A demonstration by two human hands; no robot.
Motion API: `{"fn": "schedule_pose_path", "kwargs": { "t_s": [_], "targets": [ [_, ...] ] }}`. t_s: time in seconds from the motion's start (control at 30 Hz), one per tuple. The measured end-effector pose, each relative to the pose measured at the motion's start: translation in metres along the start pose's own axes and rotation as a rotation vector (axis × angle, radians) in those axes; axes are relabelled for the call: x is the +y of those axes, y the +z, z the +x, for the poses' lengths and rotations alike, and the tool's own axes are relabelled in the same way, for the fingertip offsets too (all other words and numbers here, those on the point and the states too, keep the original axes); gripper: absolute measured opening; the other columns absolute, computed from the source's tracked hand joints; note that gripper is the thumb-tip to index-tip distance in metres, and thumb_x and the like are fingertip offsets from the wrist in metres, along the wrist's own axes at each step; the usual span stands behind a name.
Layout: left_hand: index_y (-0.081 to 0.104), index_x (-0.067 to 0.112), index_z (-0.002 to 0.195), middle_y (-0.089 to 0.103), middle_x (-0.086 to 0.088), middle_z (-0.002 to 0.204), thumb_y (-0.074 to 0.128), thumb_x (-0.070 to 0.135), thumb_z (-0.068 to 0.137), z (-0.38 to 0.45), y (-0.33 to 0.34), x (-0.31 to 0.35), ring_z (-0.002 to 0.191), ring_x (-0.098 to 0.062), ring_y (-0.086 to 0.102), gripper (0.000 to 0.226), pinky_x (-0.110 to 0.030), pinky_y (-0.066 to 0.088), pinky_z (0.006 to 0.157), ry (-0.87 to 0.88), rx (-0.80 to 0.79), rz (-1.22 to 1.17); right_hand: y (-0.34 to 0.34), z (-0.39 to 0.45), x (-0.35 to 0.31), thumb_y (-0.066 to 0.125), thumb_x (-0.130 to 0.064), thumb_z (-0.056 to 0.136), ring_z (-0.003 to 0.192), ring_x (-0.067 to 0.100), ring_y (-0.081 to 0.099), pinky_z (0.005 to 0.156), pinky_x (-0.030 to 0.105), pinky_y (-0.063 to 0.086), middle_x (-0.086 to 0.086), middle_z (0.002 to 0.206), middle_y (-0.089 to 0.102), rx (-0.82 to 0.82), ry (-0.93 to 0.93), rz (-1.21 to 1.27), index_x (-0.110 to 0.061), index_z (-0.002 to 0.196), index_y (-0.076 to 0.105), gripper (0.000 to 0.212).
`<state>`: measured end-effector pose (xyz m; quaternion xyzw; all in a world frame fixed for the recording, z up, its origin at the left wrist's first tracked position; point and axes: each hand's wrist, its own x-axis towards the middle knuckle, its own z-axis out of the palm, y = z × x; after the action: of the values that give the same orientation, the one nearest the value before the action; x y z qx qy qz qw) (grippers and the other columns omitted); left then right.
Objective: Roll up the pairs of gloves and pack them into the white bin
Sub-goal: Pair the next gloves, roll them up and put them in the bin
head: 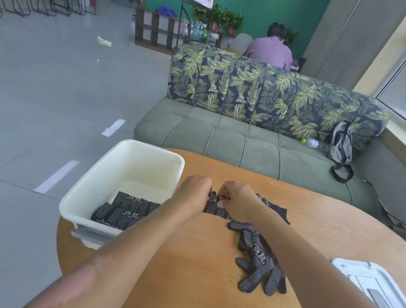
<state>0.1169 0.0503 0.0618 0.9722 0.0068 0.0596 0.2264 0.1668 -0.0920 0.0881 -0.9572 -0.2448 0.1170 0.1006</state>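
Note:
A white bin [87, 187] stands at the left edge of the round wooden table [189, 273], with rolled black dotted gloves [125, 210] in its near corner. Just right of the bin, my left hand [194, 189] and my right hand [239, 197] both grip a black dotted glove pair [216, 205], partly rolled between them. More loose black gloves [262, 262] lie flat on the table to the right, and another glove [277, 210] shows behind my right wrist.
A white lid [378, 290] lies at the table's right edge. Beyond the table stands a green sofa [252, 146] with a bottle [314, 144] and a grey bag [340, 145]. A person sits behind it. Tiled floor spreads to the left.

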Motion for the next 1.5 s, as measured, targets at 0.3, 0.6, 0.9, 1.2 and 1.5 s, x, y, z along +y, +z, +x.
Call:
{"fn": "schedule_pose_path", "kwargs": {
  "t_s": [0.3,0.6,0.9,1.2,1.5],
  "targets": [
    [0.064,0.007,0.112,0.065,-0.011,0.115,0.057,-0.01,0.088,0.0,-0.064,-0.043,0.107,-0.027,0.062,0.029,-0.038,0.051,0.089,0.032,0.167,-0.035,-0.032,0.016,-0.06,0.067,-0.019,0.089,0.083,0.022,0.058,0.065,0.029,0.045,0.003,0.095,0.063,0.134,-0.094,0.063,-0.023,0.096,0.055,0.014],
    [0.064,0.015,0.105,0.065,-0.006,0.111,0.064,-0.005,0.089,-0.006,-0.099,-0.123,0.098,-0.021,0.063,0.025,-0.039,0.052,0.081,-0.034,0.235,-0.054,-0.022,0.05,-0.13,0.067,-0.015,0.089,0.094,0.027,0.06,0.075,0.033,0.048,0.007,0.102,0.062,0.158,-0.204,0.105,-0.013,0.105,0.061,0.017],
    [0.065,0.015,0.106,0.068,-0.002,0.106,0.058,-0.01,0.086,0.002,-0.072,-0.173,0.09,-0.01,0.063,0.033,-0.034,0.053,0.08,-0.112,0.167,-0.022,0.017,0.093,-0.161,0.065,-0.015,0.089,0.087,0.031,0.062,0.067,0.031,0.049,0.012,0.1,0.063,0.066,-0.172,-0.113,-0.008,0.097,0.061,0.011],
    [0.064,0.01,0.107,0.066,-0.011,0.103,0.055,-0.001,0.09,0.027,-0.043,-0.193,0.094,-0.029,0.063,0.022,-0.035,0.052,0.082,-0.131,0.112,0.064,0.04,0.117,-0.168,0.058,-0.002,0.086,0.078,0.022,0.059,0.062,0.028,0.042,0.0,0.083,0.06,0.069,-0.151,-0.363,-0.018,0.088,0.057,0.016],
    [0.066,0.004,0.107,0.066,-0.017,0.106,0.054,-0.004,0.092,0.033,-0.015,-0.212,0.098,-0.033,0.062,0.021,-0.042,0.052,0.085,-0.077,0.069,0.096,0.059,0.131,-0.164,0.059,-0.003,0.085,0.091,0.02,0.064,0.061,0.03,0.042,-0.003,0.088,0.058,0.026,-0.225,-0.497,-0.021,0.096,0.061,0.021]
  ]
}}
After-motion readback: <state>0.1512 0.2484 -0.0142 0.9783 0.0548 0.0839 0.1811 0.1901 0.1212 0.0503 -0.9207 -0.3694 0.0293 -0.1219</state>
